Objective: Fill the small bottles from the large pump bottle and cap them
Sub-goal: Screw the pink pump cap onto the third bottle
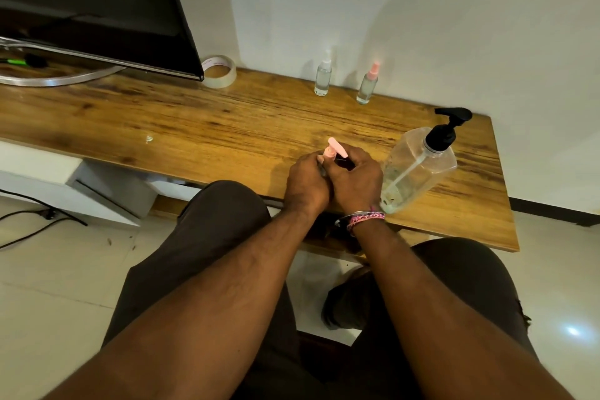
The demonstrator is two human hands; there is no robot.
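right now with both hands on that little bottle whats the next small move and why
Probably keep twisting the pink spray top down until it seats. Both the left hand and right hand grip the small bottle, its body hidden, while two capped spray bottles already stand by the wall.

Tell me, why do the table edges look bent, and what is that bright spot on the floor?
Head view: the wide lens bows the table edges; the spot is lamp glare on glossy tile; the television screen mirrors a light too; the far bottles look soft.

The streaked, amber-brown wooden tabletop (227, 120) carried a clear plastic pump bottle (418, 166) with a black pump, and two clear small bottles, one white-capped (323, 75), one pink-capped (368, 84).
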